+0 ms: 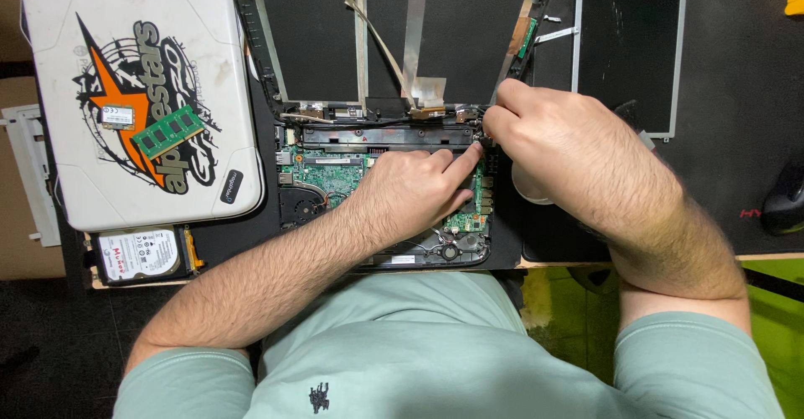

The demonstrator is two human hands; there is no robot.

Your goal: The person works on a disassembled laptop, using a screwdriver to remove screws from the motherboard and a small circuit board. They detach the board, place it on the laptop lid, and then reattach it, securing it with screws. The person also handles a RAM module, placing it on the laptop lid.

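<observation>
Pinching at the hinge corner with right hand [536, 130], fingers closed, held item too small to tell. Left hand [414, 186] flat on the green circuit board [331, 172] of the opened laptop [394, 256], forefinger stretched toward that corner.

A big sticker [146, 105] covers the white laptop lid at the upper left: an orange star shape with black lettering and scribbled black rings. Near that lid's lower right corner sits a small black oval badge [232, 186]. Below the lid, the hard drive carries a white label [138, 254] with fine print and red handwriting. At the upper right lies a bare LCD panel [630, 42], dark, rectangular, with a thin silver frame. 1 small white label [403, 259] seems stuck at the opened laptop's front edge, though it is too small to be sure.
</observation>
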